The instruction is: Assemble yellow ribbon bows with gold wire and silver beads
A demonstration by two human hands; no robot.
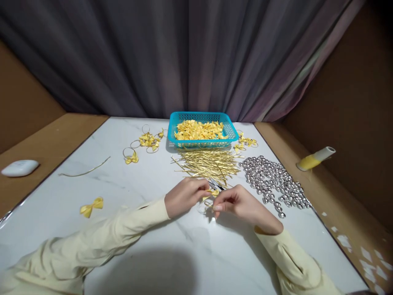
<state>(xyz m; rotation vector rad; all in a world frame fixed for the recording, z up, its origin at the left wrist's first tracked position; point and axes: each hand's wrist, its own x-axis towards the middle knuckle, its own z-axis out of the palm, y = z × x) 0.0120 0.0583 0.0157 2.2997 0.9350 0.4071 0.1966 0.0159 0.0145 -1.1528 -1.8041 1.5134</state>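
A small yellow ribbon bow (212,193) sits between my two hands near the middle of the table. My left hand (188,197) is closed in a pinch at the bow's left side. On the other side, my right hand (240,205) pinches a thin gold cord (208,203) that curls into a loop below the bow. The fingers hide part of both. Just behind my fingertips lies a metal tool with a dark part (216,185), perhaps scissors, mostly covered. Beyond it is a heap of gold cords (210,164). Another yellow bow lies alone at left (91,207).
A blue basket (201,143) holds many yellow bows. Silver beads (273,180) spread at right. Looped bows lie left (149,140) and right (247,141) of the basket. A single cord (84,169), a white rounded object (20,168) and a yellow-wound tube (316,159) lie farther out.
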